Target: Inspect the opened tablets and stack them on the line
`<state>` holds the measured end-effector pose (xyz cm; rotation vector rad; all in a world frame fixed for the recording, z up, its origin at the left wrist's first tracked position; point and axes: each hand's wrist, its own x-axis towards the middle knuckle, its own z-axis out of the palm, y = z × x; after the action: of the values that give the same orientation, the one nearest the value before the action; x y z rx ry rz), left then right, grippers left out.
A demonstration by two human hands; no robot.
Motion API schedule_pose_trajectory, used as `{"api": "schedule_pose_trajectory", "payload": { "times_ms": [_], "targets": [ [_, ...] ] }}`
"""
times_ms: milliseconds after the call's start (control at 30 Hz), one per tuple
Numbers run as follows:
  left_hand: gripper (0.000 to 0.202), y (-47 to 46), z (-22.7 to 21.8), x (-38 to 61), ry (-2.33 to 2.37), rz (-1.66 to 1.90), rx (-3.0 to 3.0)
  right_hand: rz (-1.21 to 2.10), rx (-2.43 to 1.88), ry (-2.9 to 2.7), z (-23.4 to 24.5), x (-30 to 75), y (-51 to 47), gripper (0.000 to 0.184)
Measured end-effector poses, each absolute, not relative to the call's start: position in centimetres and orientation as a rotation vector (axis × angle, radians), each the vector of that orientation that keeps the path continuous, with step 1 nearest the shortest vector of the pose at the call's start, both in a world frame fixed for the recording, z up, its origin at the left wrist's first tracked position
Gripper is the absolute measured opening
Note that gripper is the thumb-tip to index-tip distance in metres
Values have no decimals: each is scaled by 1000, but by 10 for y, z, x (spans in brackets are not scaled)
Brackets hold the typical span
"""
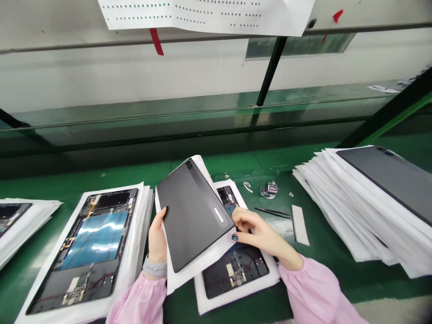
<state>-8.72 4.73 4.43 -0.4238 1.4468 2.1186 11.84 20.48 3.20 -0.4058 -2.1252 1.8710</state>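
Observation:
My hands lift a dark grey tablet (191, 211), back side up, with its camera bump at the far end and a white logo near the right edge. A white foam sheet (202, 265) lies under it. My left hand (157, 240) grips its lower left edge, and my right hand (251, 227) pinches its right edge. Below my right hand, an opened tablet (236, 272) on white foam shows its circuit boards, partly hidden. To the left lies another opened tablet (91, 252) with a blue panel.
On the green bench, a tall stack of white foam sheets (351, 211) carries a grey tablet (381, 180) at right. Fine tweezers (272, 212), a white strip (300, 225) and a small metal part (269, 189) lie nearby. Another opened tablet (10, 216) sits at far left.

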Motion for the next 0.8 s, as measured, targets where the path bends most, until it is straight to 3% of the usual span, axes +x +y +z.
{"api": "schedule_pose_trajectory", "payload": {
  "times_ms": [300, 400, 533, 600, 667, 733, 800],
  "targets": [
    [20, 44, 41, -89, 1147, 2058, -463, 1856, -489, -1740, 29, 116, 208, 25],
    [29, 45, 43, -85, 1022, 1926, -487, 1537, -631, -1813, 28, 114, 206, 10],
    [21, 49, 41, -80, 1066, 1967, -469, 1010, -638, -1914, 30, 118, 199, 14],
    [20, 52, 39, -77, 1065, 2012, -426, 1189, -585, -1868, 33, 121, 197, 11],
    [22, 53, 37, -75, 1027, 2006, -391, 1649, -588, -1717, 36, 121, 196, 14],
    [26, 53, 34, -73, 982, 1969, -358, 2056, -604, -1536, 37, 119, 195, 23],
    [27, 53, 32, -70, 949, 1932, -315, 2242, -595, -1420, 36, 115, 193, 31]
  ]
}}
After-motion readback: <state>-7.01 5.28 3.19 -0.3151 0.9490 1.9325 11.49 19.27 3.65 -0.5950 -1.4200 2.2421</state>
